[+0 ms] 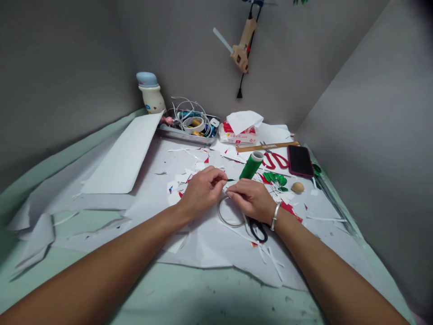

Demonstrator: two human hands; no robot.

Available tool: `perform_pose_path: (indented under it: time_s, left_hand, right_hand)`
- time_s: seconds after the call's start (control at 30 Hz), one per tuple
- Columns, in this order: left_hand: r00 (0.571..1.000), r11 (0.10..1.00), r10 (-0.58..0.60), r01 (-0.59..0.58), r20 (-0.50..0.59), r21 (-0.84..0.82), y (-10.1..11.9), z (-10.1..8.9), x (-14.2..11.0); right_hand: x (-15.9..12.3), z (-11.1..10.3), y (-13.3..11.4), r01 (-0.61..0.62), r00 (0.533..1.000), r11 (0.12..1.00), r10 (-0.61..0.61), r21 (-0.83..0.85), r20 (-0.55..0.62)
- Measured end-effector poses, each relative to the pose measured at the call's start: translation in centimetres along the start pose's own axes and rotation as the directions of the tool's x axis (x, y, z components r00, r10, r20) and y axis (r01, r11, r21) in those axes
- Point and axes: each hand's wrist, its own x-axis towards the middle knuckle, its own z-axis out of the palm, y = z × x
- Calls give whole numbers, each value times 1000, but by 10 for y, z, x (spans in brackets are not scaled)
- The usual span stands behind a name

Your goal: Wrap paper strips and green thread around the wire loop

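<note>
**A:** What was seen around the work?

**B:** Grey walls (pixel 67 67) were seen around a pale green table (pixel 169 293), and a glue gun (pixel 241 47) was hung on the far wall. The table was mostly covered by torn white paper sheets (pixel 209 253), and many paper scraps (pixel 177 196) were scattered over them.

**A:** What was placed farther from the hands?

**B:** A metal tray (pixel 187 134) filled with cables was placed at the far edge, beside a tissue pack (pixel 238 134). A phone in a red case (pixel 300 161) and red-handled scissors (pixel 275 160) were laid on the right side.

**A:** And what was found near the hands?

**B:** A tilted green spool (pixel 251 164) was seen just beyond the right hand (pixel 252 199), and black-handled scissors (pixel 257 230) were lying just below it. A thin wire ring (pixel 230 212) was lying on the paper under the hands, between the left hand (pixel 203 192) and the scissors.

**A:** How were the hands placed?

**B:** They were brought close together, with the fingertips (pixel 226 189) meeting above the ring. Whether anything was held between them could not be told.

**A:** How would the ring be handled?

**B:** It was judged light and springy, but easily bent out of shape, so it should be taken gently by its curved edge.
</note>
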Motion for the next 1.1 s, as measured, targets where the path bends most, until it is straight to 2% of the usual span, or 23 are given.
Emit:
perform_pose_path:
  time_s: [0.07,0.13,0.23,0.3,0.4,0.5,0.57,0.63,0.7,0.8,0.87,0.93,1.03,1.1]
  left_hand:
    - [1000,998,-11,10,7,70,-2,2,0]
    - [998,993,17,-24,64,116,-3,3,-2]
    - [979,988,109,-126,172,90,-1,5,-4]
    - [971,989,140,-146,192,18,1,4,-5]
    - [986,992,102,-92,133,-83,2,2,-3]
    - [999,997,30,-27,44,-75,0,0,0]
    - [1000,1000,0,0,22,-9,-2,1,0]
    - [998,998,12,-16,54,63,-4,3,0]
    - [992,993,58,-69,113,100,-3,4,-2]
    - [981,993,102,-111,166,50,0,4,-4]
    - [983,996,89,-86,158,-25,2,3,-4]
    - [991,996,58,-49,117,-77,2,1,-2]
    - [1000,999,4,-3,30,-40,-2,1,0]
    - [1000,999,-16,15,20,37,-5,2,0]
  right_hand:
    - [0,-1,-5,50,999,998,-51,-37,-16]
    - [1,-3,-5,40,996,997,-46,-68,-77]
    - [2,-7,3,-67,981,997,58,-46,-183]
    - [1,-7,12,-135,976,991,136,14,-171]
    - [0,-5,17,-152,986,986,155,62,-52]
    - [-1,-2,8,-48,998,999,47,25,41]
    - [0,-2,0,20,999,1000,-20,-12,36]
    - [1,-4,-5,35,999,998,-36,-45,-24]
    - [2,-7,-4,-4,995,998,-2,-62,-102]
    - [2,-9,7,-106,980,994,98,-39,-176]
    - [1,-7,14,-157,976,988,154,-6,-151]
    - [0,-4,16,-161,984,987,160,0,-77]
    - [0,0,8,-65,998,998,65,-19,15]
    - [0,0,0,5,1000,1000,-5,-30,20]
